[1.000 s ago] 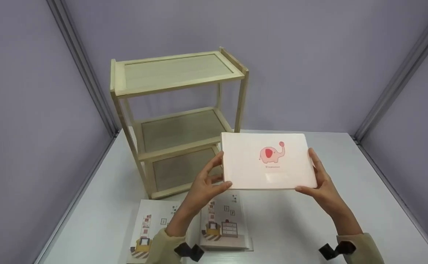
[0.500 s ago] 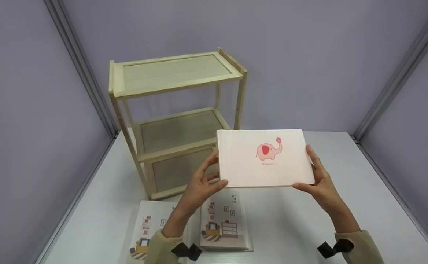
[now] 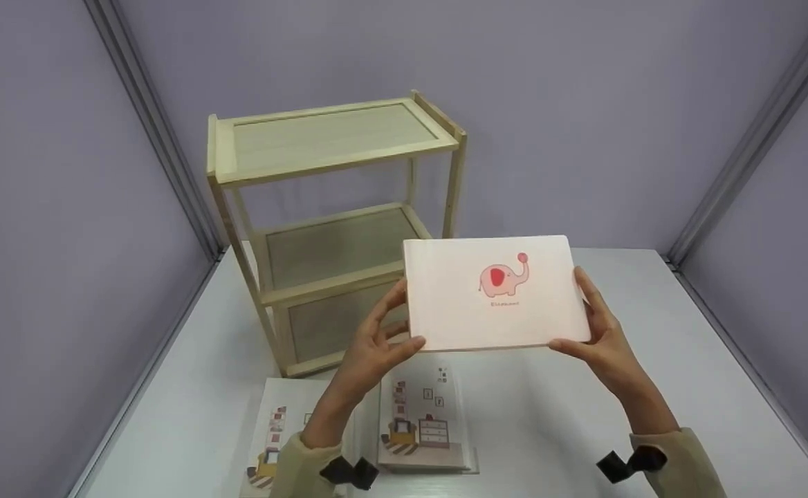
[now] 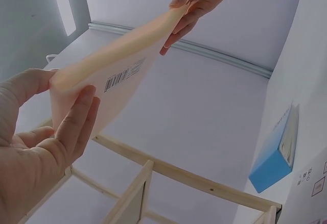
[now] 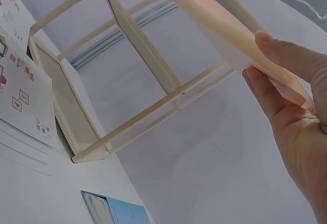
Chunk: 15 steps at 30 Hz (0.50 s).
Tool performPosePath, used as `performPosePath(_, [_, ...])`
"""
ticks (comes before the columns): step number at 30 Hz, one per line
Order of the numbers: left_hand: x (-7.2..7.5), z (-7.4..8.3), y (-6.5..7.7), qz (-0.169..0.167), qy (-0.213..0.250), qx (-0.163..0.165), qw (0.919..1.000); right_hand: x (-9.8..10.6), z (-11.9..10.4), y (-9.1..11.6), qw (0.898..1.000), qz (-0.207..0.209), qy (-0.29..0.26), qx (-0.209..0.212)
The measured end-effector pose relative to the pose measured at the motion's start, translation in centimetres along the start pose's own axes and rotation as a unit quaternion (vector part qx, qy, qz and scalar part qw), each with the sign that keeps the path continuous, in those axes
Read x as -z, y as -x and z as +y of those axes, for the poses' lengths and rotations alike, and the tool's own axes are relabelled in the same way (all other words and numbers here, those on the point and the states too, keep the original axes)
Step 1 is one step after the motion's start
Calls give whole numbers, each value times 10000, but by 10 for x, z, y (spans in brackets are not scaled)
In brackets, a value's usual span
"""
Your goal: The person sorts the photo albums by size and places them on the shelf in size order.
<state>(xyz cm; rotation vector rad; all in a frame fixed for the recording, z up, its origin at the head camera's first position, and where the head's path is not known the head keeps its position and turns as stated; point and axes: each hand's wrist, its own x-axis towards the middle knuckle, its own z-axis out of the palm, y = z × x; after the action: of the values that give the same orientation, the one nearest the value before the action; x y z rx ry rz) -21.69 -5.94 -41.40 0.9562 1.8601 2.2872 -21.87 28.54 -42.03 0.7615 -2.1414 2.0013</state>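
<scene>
Rising a little and shifting leftward in the head view, the white book (image 3: 449,297) is now covering slightly more of the wooden shelf (image 3: 335,138) than a second ago. Both hands are holding it up, clear of the table (image 3: 715,353) and apart from the shelf, with its printed elephant (image 3: 504,280) facing the person. The left hand (image 3: 371,349) is pinching the left end between thumb and fingers, the right hand (image 3: 601,339) is gripping the lower right corner likewise, and neither hold is visibly changing. Below, one picture book (image 3: 423,415) and another picture book (image 3: 297,401) are lying where they were, while what looks like a blue book (image 4: 271,168) is sitting near the shelf. This small lift seems to be showing that the two hands are moving the white book through the air, not setting it down.
</scene>
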Motion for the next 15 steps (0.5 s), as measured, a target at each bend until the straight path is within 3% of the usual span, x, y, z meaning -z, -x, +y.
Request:
performPosePath(10, [6,4,0,-95,28,-253,9996,-4,-5,-6,9996,-138,-234,119])
performPosePath(15, [7,8,-1,-80,-34,-397,9992,-5,-8,-9,9999,-115,-24,112])
